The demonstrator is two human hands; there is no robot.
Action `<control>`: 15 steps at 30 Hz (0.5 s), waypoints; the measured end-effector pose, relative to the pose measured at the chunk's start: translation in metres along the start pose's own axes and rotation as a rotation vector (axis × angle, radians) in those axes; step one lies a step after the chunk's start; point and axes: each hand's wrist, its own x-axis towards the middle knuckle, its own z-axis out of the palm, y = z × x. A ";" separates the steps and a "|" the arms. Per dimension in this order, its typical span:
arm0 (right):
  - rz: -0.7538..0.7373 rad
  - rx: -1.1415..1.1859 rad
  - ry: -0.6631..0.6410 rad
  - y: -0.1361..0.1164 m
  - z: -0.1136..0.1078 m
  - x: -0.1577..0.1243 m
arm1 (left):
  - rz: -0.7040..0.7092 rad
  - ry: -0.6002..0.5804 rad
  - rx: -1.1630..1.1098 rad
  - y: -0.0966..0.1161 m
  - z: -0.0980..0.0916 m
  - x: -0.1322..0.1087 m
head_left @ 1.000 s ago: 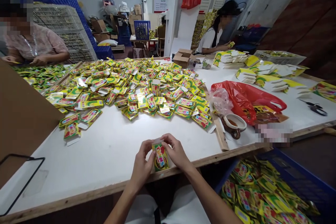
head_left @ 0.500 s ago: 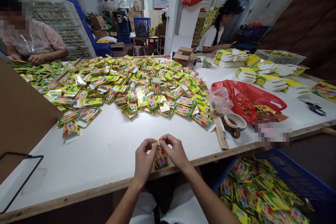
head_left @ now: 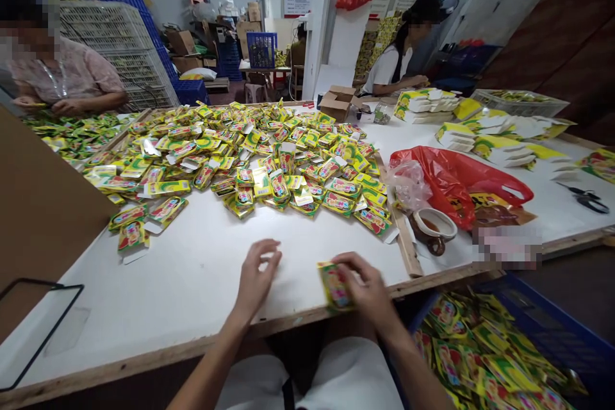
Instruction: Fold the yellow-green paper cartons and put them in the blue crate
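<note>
The person's right hand had a small yellow and green box pinched between thumb and fingers, the thumb lying over its printed front. That box, a little blurred, was upright by the near edge of the white table. The left hand held nothing; its fingers were loosely curled, with a gap between thumb and forefinger, and it stood apart from the box, over the bare tabletop.

Beyond both hands spread a wide heap of boxes, some with white flaps sticking out. To the right of the heap, a wooden strip ran along the table, and just past it sat a brown mug beside a red plastic bag. Farther right lay black scissors. Below the table edge, near the right forearm, was a blue crate full of similar boxes. Across the table, one worker in a pink top sat at left, another in a white top at right.
</note>
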 end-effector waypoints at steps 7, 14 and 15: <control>-0.004 -0.666 0.193 0.033 -0.149 -0.047 | -0.020 0.382 0.537 -0.036 -0.023 0.114; 0.088 -0.325 0.028 0.020 -0.063 -0.044 | -0.037 0.444 0.566 -0.030 -0.023 0.129; 0.096 -0.258 0.010 0.017 -0.047 -0.040 | -0.034 0.442 0.531 -0.028 -0.024 0.115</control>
